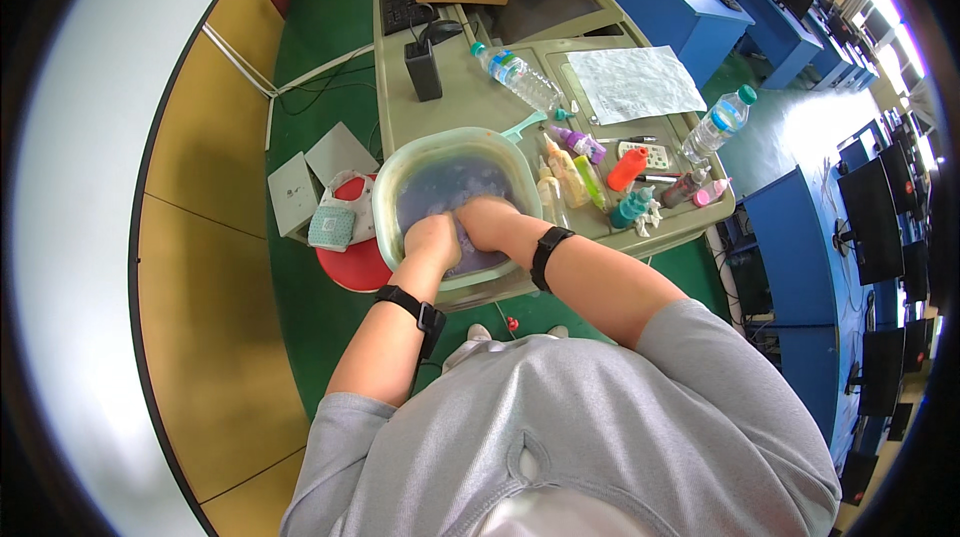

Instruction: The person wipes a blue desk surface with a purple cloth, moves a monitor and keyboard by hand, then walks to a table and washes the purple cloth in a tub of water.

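Note:
A pale green plastic basin [382,207] holds murky purple-blue water [442,180] with some foam on its surface. Both hands are dipped in it, side by side near the middle. Of my left hand [433,238] only the wrist and the back of the hand show; the fingers are under the water. My right hand [484,218] is likewise sunk, its fingers hidden. Whether either hand grips something below the surface cannot be seen. A light green handle [525,127] leans at the basin's upper right rim.
Right of the basin stand several squeeze bottles, among them an orange one [627,169] and a teal one [632,208]. Clear water bottles [525,79] and a wrinkled white sheet [636,84] lie behind. A red stool [352,267] carries cloth items at the left.

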The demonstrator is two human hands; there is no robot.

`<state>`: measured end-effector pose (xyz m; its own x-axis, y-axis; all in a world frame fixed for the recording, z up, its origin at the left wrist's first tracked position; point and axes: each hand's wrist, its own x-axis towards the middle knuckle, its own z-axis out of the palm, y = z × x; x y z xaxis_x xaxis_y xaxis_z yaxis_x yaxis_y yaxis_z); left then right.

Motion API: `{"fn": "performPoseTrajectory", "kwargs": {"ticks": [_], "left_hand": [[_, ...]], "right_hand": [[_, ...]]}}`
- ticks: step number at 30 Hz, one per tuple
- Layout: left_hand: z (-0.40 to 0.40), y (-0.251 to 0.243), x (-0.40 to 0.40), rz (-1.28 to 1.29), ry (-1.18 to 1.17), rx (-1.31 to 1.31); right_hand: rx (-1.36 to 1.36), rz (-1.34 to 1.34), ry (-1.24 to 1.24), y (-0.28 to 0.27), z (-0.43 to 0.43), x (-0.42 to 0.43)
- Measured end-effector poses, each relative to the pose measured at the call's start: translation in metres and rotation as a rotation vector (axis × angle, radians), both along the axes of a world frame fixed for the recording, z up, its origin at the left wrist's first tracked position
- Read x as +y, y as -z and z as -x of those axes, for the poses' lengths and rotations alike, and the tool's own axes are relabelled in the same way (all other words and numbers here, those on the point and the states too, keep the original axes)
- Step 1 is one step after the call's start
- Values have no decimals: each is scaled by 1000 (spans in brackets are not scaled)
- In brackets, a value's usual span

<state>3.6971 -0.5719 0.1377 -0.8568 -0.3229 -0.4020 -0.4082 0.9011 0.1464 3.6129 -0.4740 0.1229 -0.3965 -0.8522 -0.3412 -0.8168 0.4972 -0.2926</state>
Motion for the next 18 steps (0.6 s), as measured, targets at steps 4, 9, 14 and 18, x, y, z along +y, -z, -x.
{"fn": "performPoseTrajectory", "kwargs": {"ticks": [4, 9, 14, 18], "left_hand": [[1, -5, -4, 27, 14, -85], [-5, -3, -4, -106, 28, 16], [-33, -1, 4, -16, -3, 373], [-40, -8, 10, -23, -33, 346]], "right_hand": [[-72, 58, 1, -7, -1, 1], [-58, 68, -46, -7, -2, 7], [395, 375, 57, -18, -16, 28], [213, 295, 84, -13, -13, 36]]}}
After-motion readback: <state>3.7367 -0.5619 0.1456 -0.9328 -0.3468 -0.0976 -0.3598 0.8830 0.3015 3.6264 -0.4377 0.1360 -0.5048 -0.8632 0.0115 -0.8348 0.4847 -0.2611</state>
